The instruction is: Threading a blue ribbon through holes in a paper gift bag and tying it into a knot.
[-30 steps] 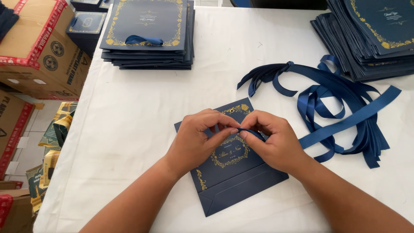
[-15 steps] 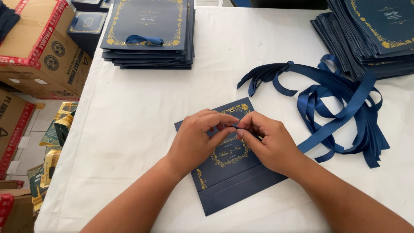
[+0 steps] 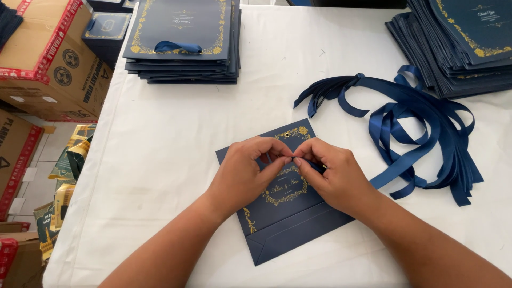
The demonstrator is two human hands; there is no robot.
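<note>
Little changed over the last second: left hand [image 3: 242,173] and right hand [image 3: 333,176] still met fingertip to fingertip over the flat navy paper bag [image 3: 285,205], only drawn a touch closer together than before. Same fiddly step under way, then, not a new one. Both pinched shut, thumb against forefinger, on the end of a blue ribbon [image 3: 392,176] at the bag's upper edge, just below the small eyelet [image 3: 288,135] in the gold border. Bag lying tilted on the white tablecloth [image 3: 170,160], middle of the table, folded bottom towards the wearer.

Ribbon tip itself buried under the fingers; possibly being knotted or pushed through a hole, hard to say from here. A second eyelet, if any, covered by the hands.

To the right, a loose tangle of ribbons [image 3: 426,122], the held strand running out of it. Far left, a stack of finished bags [image 3: 184,42] with a ribbon handle on top; far right, another stack [image 3: 458,42], cut off by the frame. Cardboard boxes [image 3: 45,58] off the table's left edge, partly out of view.
</note>
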